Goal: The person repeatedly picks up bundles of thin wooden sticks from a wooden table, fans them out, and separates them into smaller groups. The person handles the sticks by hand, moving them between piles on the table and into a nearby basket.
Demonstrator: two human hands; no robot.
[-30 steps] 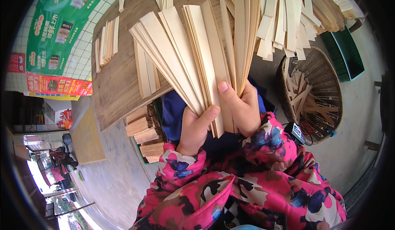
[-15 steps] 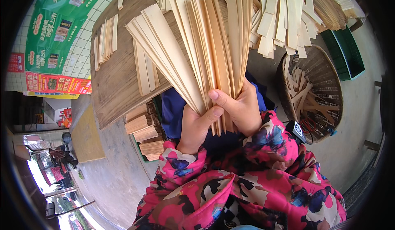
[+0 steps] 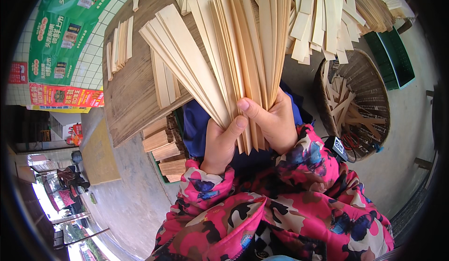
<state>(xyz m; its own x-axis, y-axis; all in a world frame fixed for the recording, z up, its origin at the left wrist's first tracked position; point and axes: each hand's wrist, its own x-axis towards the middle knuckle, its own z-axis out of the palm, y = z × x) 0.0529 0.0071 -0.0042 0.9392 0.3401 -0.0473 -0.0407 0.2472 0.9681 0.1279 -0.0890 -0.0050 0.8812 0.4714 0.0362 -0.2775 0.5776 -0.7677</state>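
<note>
Thin, flat wooden strips (image 3: 229, 50) stand fanned out in front of me, gripped near their lower ends by both hands. My left hand (image 3: 221, 144) is closed round the left part of the fan, its thumb lying across the strips. On the right side, my right hand (image 3: 271, 121) grips the other part, with its thumb pressed on the front. The two thumb tips are close together. Most of my fingers are hidden behind the strips. The upper ends spread apart over the wooden table (image 3: 133, 92).
Loose strips (image 3: 318, 18) hang over the table's right end. A woven basket (image 3: 381, 102) with strip pieces stands at the right, near a green crate (image 3: 397, 57). Small strip stacks (image 3: 120, 46) lie on the table's left. Bundled strips (image 3: 163, 144) fill a crate below its edge.
The left part of the fan has tilted slightly further left, and its strips have spread a little. My left thumb has shifted slightly up and left. Both hands keep their grip.
</note>
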